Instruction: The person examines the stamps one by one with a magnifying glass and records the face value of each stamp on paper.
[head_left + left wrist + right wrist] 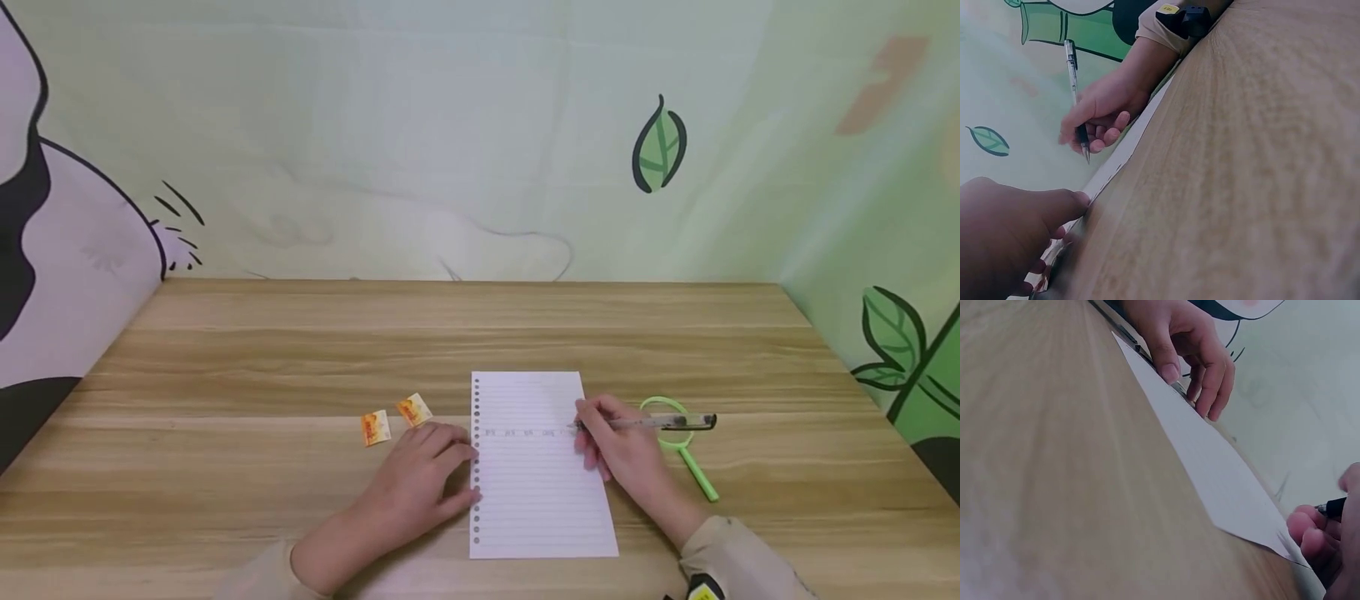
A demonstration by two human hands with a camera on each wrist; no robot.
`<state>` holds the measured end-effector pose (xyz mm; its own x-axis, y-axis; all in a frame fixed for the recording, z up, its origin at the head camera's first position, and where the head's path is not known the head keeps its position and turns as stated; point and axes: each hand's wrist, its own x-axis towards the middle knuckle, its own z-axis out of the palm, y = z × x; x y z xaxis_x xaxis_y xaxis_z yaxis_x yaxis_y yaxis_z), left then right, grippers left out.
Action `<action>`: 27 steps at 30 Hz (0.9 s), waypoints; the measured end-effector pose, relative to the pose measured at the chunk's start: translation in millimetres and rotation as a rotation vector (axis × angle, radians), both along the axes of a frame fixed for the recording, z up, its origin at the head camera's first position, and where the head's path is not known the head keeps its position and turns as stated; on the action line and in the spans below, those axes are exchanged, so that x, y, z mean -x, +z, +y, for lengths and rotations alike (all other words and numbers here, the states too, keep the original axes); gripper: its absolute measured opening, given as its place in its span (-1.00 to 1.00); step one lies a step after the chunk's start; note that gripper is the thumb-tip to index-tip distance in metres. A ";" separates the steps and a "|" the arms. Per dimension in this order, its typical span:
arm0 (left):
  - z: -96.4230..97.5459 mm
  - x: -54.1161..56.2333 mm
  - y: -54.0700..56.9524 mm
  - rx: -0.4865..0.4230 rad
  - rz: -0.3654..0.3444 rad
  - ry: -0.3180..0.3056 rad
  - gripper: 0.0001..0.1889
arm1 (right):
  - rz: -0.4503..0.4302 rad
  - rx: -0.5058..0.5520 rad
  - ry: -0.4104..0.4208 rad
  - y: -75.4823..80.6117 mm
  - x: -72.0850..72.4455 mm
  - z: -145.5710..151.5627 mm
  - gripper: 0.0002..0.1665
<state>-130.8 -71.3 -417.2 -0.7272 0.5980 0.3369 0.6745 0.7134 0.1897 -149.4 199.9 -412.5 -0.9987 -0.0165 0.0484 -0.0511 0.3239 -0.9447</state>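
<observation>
A sheet of lined, hole-punched paper (pixel 536 508) lies on the wooden table, with a row of small handwritten marks across it. My left hand (pixel 412 479) rests at its punched left edge, thumb and fingertips on the margin. Between thumb and fingers, my right hand (pixel 626 450) grips a clear-barrelled pen (pixel 701 422) with a black cap on its far end. The pen's tip is at the right end of the written row. In the left wrist view the pen (pixel 1072 75) stands tilted, its tip (pixel 1087 156) close over the paper.
Right of the paper, partly behind the right hand and pen, lies a green magnifying glass (pixel 699 475). Two small orange-and-white cards (pixel 376 428) lie beyond the left hand. A printed cloth wall (pixel 450 150) rises along the table's back edge.
</observation>
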 end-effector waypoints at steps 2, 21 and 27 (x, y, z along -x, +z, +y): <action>-0.1 0.0 0.2 0.001 0.009 -0.006 -0.54 | -0.003 -0.014 0.017 1.7 -0.4 0.0 -0.77; 0.1 0.4 3.0 0.049 -0.041 -0.005 -0.53 | 0.117 -0.345 -0.064 -5.2 3.8 -2.9 -0.89; 1.5 0.1 2.2 0.056 -0.031 -0.008 -0.53 | 0.105 -0.342 -0.061 -5.0 2.4 -3.1 -0.89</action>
